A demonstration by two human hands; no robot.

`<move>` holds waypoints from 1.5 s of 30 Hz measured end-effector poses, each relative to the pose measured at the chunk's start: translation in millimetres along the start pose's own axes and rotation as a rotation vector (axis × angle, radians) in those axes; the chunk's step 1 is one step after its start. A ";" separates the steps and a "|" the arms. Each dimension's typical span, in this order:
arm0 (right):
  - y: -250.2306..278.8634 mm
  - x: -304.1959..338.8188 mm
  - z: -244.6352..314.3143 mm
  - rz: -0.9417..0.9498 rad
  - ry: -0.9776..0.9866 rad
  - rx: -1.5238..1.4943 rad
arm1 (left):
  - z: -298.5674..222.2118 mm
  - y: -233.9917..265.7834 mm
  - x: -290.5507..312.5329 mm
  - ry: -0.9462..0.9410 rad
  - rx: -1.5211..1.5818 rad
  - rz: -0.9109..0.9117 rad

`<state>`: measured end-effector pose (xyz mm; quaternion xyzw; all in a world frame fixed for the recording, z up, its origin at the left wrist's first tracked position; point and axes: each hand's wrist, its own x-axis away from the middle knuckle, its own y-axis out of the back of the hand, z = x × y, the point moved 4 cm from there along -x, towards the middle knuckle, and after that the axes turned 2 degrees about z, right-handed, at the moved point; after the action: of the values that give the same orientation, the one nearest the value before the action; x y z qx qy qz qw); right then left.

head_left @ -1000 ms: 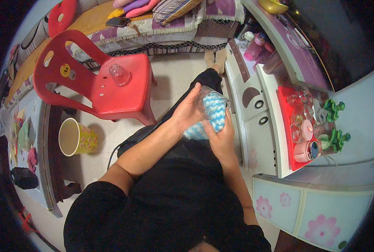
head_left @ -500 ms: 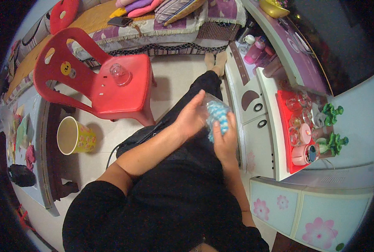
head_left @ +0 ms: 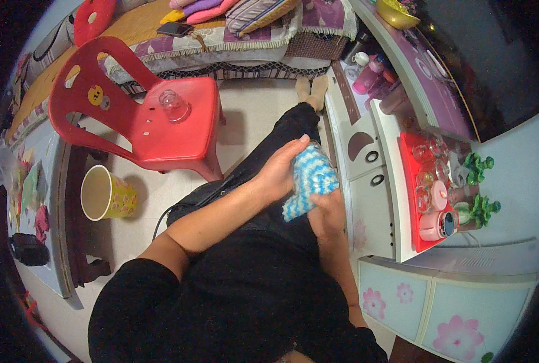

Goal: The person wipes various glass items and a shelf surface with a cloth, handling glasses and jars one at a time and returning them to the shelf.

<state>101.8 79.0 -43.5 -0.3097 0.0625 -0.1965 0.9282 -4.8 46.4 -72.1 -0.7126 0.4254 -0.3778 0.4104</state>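
We find both hands closed on a blue-and-white zigzag cloth [head_left: 308, 184] held above the lap: the left hand [head_left: 279, 174] cups its upper side, the right hand [head_left: 325, 213] pinches it from below. We judge it soft, light and limp, best gathered by a bunched fold. Nearby stand a red chair [head_left: 160, 124] bearing a clear cup [head_left: 174, 104], and a red tray [head_left: 409, 181] of glasses on the white bench [head_left: 396, 199], close enough to knock.

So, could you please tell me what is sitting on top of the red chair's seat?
A clear upturned glass stands alone on the red chair. Whether anything lies beneath the glass cannot be seen.
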 end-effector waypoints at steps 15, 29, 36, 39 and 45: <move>13.9 4.7 -4.2 -0.094 0.185 0.833 | -4.5 -7.2 5.8 -0.044 -0.163 0.136; -7.4 17.2 12.7 0.071 0.278 0.690 | -0.7 -28.3 16.8 -0.081 -0.132 0.415; -3.2 5.9 -5.0 -0.009 0.441 1.277 | 3.4 -6.6 9.4 -0.010 -0.167 0.225; 0.4 15.2 5.1 -0.081 0.309 0.848 | 4.3 -10.2 11.4 -0.084 -0.237 0.268; -11.3 12.5 29.7 -0.034 0.120 -0.288 | -1.9 -39.5 22.6 -0.133 -0.305 0.487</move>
<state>116.7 82.0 -12.9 -0.4283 0.1404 -0.2192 0.8653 13.1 37.1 -31.4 -0.6663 0.6078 -0.1525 0.4043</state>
